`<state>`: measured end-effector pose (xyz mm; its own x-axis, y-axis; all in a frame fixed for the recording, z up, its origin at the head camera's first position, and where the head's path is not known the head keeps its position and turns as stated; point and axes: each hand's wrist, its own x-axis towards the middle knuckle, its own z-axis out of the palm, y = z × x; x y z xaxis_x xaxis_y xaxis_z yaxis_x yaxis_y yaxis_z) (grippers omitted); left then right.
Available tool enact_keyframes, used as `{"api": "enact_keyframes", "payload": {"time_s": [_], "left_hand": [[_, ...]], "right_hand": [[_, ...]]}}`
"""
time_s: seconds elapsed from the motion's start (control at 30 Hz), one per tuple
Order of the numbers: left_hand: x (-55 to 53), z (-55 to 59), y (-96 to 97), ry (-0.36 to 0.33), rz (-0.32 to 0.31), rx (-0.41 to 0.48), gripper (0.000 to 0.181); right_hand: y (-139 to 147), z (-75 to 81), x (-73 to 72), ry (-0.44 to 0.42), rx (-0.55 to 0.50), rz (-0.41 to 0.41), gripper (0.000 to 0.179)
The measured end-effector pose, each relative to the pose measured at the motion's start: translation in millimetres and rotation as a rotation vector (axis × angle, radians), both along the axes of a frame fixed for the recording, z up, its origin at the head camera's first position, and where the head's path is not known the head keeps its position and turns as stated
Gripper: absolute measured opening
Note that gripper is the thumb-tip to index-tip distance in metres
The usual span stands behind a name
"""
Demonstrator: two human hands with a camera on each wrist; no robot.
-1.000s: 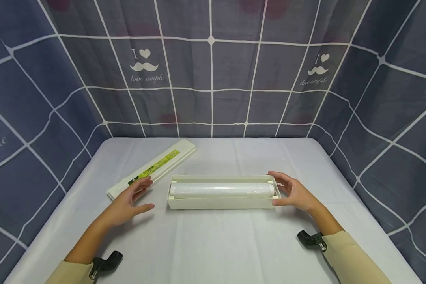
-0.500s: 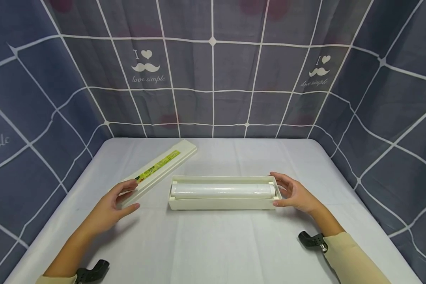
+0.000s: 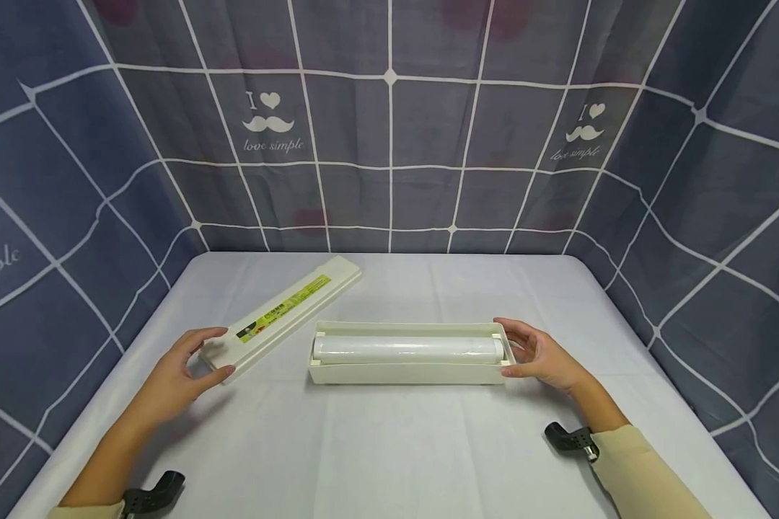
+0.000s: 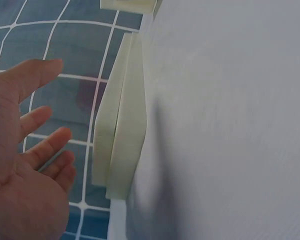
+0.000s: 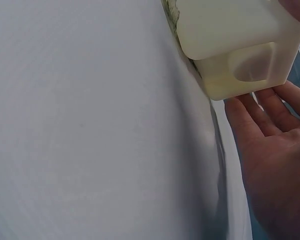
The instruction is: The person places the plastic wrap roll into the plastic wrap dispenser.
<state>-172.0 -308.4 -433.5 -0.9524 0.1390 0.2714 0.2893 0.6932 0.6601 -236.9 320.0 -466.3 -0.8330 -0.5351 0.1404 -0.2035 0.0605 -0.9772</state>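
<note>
A long white box point(image 3: 406, 374) lies crosswise on the table, open at the top. Inside it is a white roll point(image 3: 407, 351), apparently cling film, under a glossy surface. My right hand point(image 3: 542, 360) holds the box's right end, thumb at the front corner and fingers behind; in the right wrist view the box end point(image 5: 235, 35) lies between them. To the left rests the long white lid point(image 3: 327, 277) with a yellow-green label, lying slantwise. My left hand point(image 3: 169, 386) is beside the lid's near end, thumb and fingers spread; the left wrist view shows them apart from the lid point(image 4: 130, 115).
A white cloth covers the table point(image 3: 415, 447). Dark grey-blue curtains point(image 3: 422, 194) with white grid lines enclose the back and both sides. Black wrist mounts sit at the cuffs.
My left hand has moved left and towards me, from over the lid's middle to its near end. My right hand, the box and the lid have hardly moved.
</note>
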Motion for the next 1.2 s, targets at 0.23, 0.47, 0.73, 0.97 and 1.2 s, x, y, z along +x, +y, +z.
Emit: {"api": "enact_keyframes", "payload": {"time_s": [0.23,0.47,0.73,0.97,1.2], "left_hand": [[-7.3,-5.5,-12.4,-0.044,-0.005,-0.014,0.076],[-14.8,-12.6,-23.8,-0.072,-0.041,-0.037,0.087],[-21.1,-10.3,-26.0,-0.124,-0.067,-0.075,0.098],[-27.2,-10.9,-26.2,-0.157,-0.089,-0.135,0.107],[-34.6,-15.5,-28.5,-0.191,-0.115,-0.125,0.109]], "right_hand": [[0,-0.2,-0.3,-0.008,-0.002,-0.003,0.096],[1,-1.5,-1.1,-0.02,-0.036,0.01,0.094],[0,-0.8,-0.7,-0.028,-0.035,0.003,0.095],[1,-1.2,-1.0,-0.038,-0.033,0.003,0.094],[1,-0.8,-1.0,-0.034,-0.022,0.004,0.094]]}}
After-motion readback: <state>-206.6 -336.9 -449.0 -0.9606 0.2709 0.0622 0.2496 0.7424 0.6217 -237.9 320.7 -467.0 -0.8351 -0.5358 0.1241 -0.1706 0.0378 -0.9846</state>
